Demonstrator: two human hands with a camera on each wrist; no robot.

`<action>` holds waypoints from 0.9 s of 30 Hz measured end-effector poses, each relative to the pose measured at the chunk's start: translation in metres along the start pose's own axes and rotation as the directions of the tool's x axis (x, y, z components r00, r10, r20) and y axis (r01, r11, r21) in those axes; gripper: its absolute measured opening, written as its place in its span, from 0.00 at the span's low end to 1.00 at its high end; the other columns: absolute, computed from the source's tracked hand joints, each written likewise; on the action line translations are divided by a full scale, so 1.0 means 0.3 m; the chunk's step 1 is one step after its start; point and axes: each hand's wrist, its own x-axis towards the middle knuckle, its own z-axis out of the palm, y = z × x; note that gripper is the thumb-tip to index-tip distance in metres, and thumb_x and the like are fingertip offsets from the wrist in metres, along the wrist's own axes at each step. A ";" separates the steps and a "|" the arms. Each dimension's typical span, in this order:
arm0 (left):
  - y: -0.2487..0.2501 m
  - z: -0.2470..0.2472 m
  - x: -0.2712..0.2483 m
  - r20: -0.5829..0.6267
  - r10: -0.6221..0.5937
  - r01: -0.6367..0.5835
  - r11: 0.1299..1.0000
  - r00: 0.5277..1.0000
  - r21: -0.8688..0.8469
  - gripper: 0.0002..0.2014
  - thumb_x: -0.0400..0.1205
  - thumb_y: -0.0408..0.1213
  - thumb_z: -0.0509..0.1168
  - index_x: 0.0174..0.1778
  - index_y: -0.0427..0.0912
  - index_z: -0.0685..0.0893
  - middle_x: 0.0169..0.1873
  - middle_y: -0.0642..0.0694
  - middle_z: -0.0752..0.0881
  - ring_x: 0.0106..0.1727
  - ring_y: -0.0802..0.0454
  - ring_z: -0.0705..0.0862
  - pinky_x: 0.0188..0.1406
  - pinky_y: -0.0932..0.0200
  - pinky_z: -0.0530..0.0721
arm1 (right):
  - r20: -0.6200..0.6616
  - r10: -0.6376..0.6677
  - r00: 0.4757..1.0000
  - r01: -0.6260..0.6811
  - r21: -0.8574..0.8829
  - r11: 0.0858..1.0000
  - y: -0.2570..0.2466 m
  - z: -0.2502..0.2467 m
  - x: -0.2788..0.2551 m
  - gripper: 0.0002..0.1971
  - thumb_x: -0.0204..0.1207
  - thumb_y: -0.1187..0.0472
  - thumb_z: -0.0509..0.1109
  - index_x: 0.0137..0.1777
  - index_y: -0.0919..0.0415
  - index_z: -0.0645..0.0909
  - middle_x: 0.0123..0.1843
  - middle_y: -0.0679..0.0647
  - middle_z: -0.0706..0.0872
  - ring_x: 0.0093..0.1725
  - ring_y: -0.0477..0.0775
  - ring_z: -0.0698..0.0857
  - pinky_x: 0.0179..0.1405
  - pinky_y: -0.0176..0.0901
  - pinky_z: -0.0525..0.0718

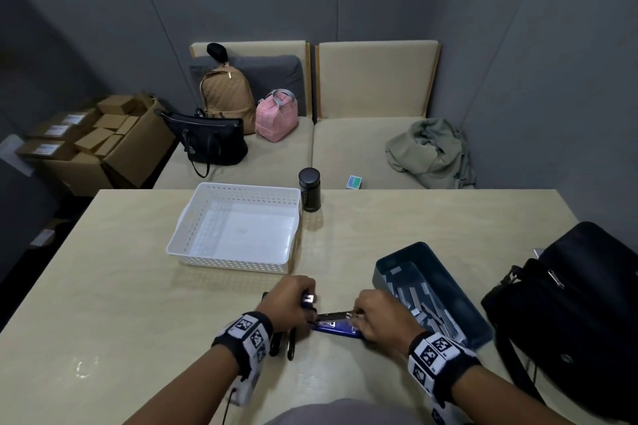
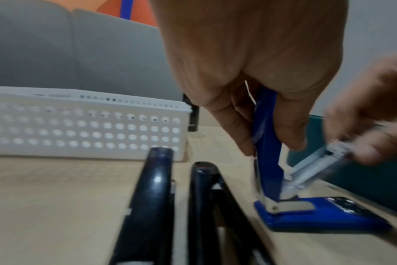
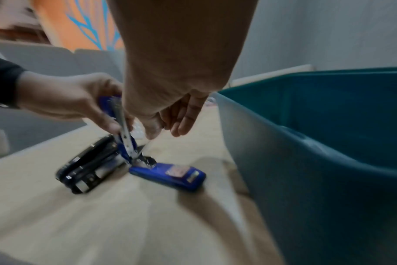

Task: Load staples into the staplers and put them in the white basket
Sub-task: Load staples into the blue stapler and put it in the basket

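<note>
A blue stapler [image 1: 340, 327] lies near the table's front edge, its base [image 2: 317, 217] flat on the wood. My left hand [image 1: 303, 300] grips the blue top cover [image 2: 265, 143] and holds it swung up almost vertical. My right hand [image 1: 359, 316] pinches the front end of the metal magazine [image 2: 317, 166], which is tilted up off the base. Two black staplers [image 2: 152, 206] lie side by side just left of the blue one, under my left wrist. The white basket [image 1: 193, 217] stands empty behind them.
A dark teal bin [image 1: 459, 290] holding several staple strips sits right of my right hand. A black bottle [image 1: 309, 188] stands at the basket's far right corner. A black bag [image 1: 569, 314] fills the table's right edge.
</note>
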 end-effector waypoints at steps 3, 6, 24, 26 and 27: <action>-0.072 -0.033 -0.025 0.060 -0.078 0.079 0.997 0.995 -0.015 0.11 0.65 0.31 0.74 0.30 0.46 0.78 0.37 0.48 0.89 0.38 0.55 0.86 0.39 0.58 0.84 | 0.070 0.080 0.994 -0.073 -0.096 0.993 0.035 0.004 -0.029 0.13 0.78 0.51 0.67 0.47 0.62 0.85 0.49 0.56 0.85 0.46 0.58 0.85 0.42 0.48 0.80; -0.080 -0.024 -0.047 0.119 -0.061 0.042 0.986 0.991 0.158 0.09 0.67 0.36 0.71 0.40 0.49 0.82 0.36 0.55 0.86 0.38 0.55 0.83 0.33 0.65 0.77 | 0.160 0.091 0.983 -0.050 -0.246 0.968 0.015 0.012 -0.024 0.11 0.79 0.59 0.65 0.50 0.67 0.84 0.53 0.62 0.85 0.50 0.64 0.85 0.47 0.51 0.81; 0.111 0.298 0.036 0.115 -0.230 0.197 0.949 0.966 0.244 0.26 0.75 0.68 0.59 0.50 0.48 0.81 0.56 0.43 0.81 0.62 0.41 0.76 0.61 0.43 0.73 | 0.234 0.084 0.969 0.000 -0.337 0.941 -0.007 0.018 -0.050 0.15 0.78 0.56 0.69 0.57 0.68 0.83 0.55 0.67 0.85 0.54 0.68 0.85 0.51 0.54 0.82; 0.120 0.301 0.048 0.124 -0.277 0.247 0.945 0.953 0.214 0.27 0.71 0.68 0.61 0.50 0.48 0.82 0.57 0.43 0.80 0.63 0.41 0.75 0.62 0.42 0.74 | 0.238 0.080 0.968 0.001 -0.324 0.946 -0.006 0.018 -0.049 0.14 0.78 0.57 0.69 0.55 0.68 0.84 0.53 0.66 0.85 0.53 0.68 0.85 0.49 0.53 0.82; 0.124 0.301 0.054 0.132 -0.297 0.267 0.942 0.946 0.205 0.27 0.70 0.68 0.61 0.50 0.48 0.82 0.57 0.43 0.80 0.63 0.41 0.75 0.62 0.42 0.74 | 0.241 0.074 0.968 0.006 -0.317 0.948 -0.006 0.019 -0.047 0.13 0.78 0.58 0.69 0.54 0.67 0.84 0.53 0.66 0.85 0.52 0.67 0.86 0.48 0.53 0.82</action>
